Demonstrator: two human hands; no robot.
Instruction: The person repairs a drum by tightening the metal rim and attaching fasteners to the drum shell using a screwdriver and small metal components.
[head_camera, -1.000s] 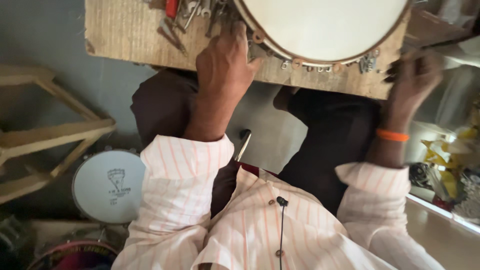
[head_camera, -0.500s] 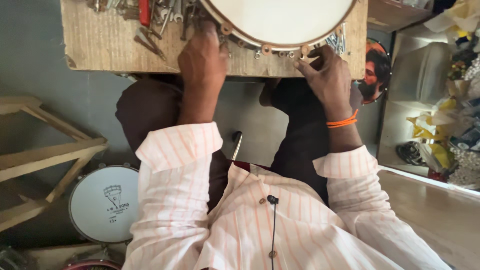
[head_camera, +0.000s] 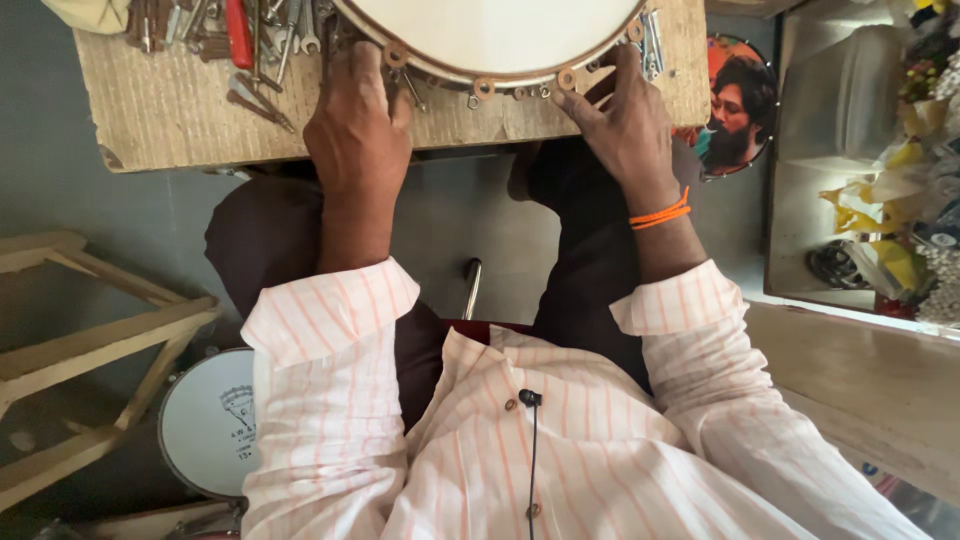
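In the head view, a round frame drum (head_camera: 495, 30) with metal rim jingles lay flat on the wooden counter (head_camera: 170, 115), the left hand (head_camera: 355, 130) and right hand (head_camera: 625, 125) curled over its near rim, fingers closed on it, apparently steadying it, beside scattered tools (head_camera: 235, 40).

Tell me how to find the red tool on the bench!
Look at the wooden bench above the person's knees. In its top left corner lies a heap of grey metal tools, left of the left hand. The red tool is the only coloured one there.
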